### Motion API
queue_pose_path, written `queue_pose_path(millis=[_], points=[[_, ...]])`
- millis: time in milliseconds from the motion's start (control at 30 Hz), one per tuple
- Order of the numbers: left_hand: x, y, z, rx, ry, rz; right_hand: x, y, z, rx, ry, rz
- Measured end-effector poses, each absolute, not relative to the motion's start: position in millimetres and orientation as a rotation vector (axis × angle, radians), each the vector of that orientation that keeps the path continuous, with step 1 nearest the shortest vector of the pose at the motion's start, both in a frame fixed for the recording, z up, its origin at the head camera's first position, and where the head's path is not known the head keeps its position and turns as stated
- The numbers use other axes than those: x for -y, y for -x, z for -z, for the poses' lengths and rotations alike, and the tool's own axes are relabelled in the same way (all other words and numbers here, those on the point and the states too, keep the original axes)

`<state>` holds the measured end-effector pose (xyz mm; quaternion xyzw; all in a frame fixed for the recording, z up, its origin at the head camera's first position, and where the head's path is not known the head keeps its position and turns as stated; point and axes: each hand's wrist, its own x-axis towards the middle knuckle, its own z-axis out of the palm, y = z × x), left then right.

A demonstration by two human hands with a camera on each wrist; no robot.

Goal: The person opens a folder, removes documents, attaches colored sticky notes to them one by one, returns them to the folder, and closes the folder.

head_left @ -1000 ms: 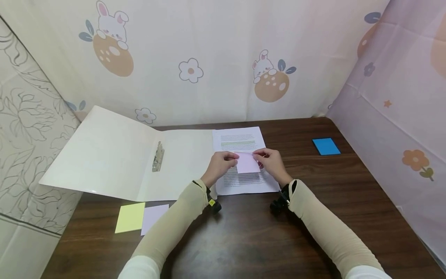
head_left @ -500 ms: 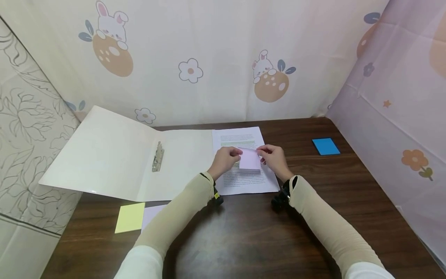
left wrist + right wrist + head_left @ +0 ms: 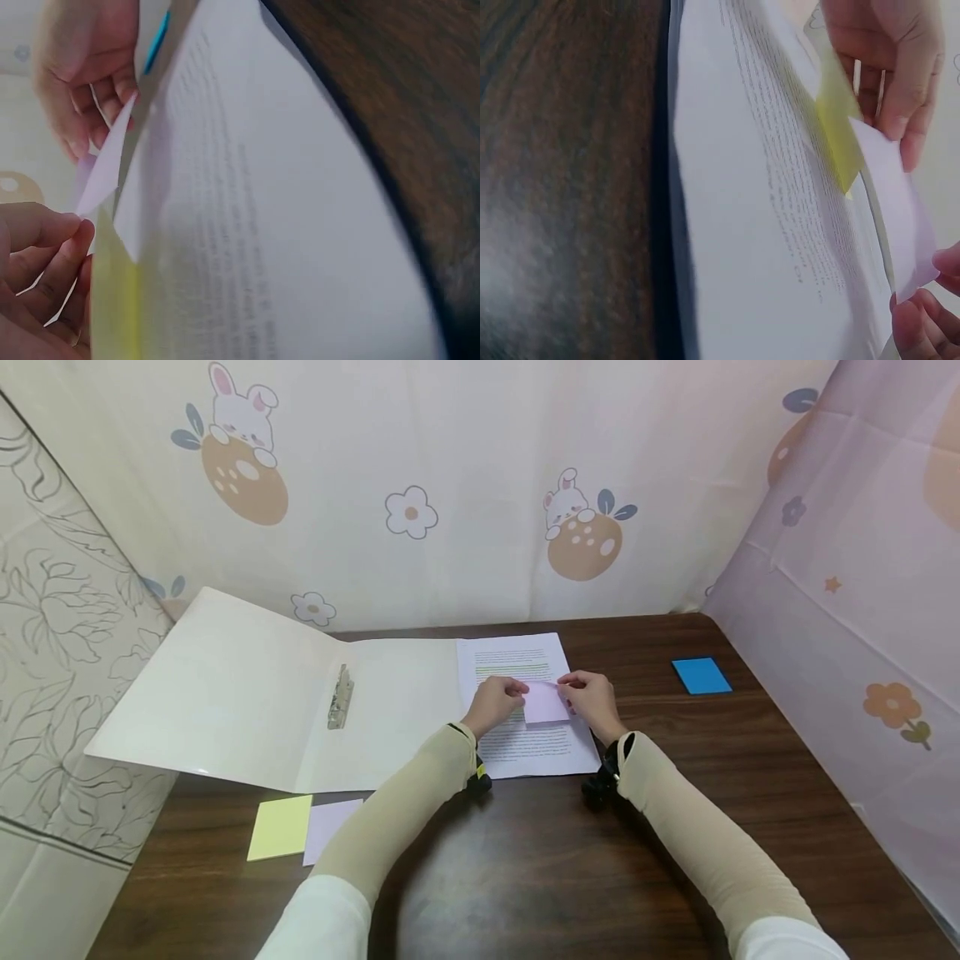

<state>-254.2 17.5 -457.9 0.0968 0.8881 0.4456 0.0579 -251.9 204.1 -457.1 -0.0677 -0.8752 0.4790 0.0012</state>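
Note:
A light purple sticky note is stretched between both hands, close over a printed sheet with green-highlighted lines. My left hand pinches its upper left corner between thumb and fingers. At the upper right corner, my right hand does the same. In the right wrist view the purple note stands tilted off the page, its far end in the left fingertips. A yellow sticky note lies on the sheet beside the left hand; in the head view the hand mostly hides it.
Left of the sheet lies an open white binder with a metal clip, its cover raised. A yellow pad and a purple pad sit in front of it. A blue pad lies at the right on the dark wooden table.
Both hands have shifted the purple note rightward across the sheet, the left hand moving more than the right. It still hangs between the same fingertips.

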Motion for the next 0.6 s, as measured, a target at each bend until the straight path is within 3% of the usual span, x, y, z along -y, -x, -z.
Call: queue_pose_path(millis=[600], points=[[-24.0, 260.2, 476.8, -2.718, -0.162, -1.275, -206.3, 264.6, 469.4, 2.857, 0.185, -1.441]])
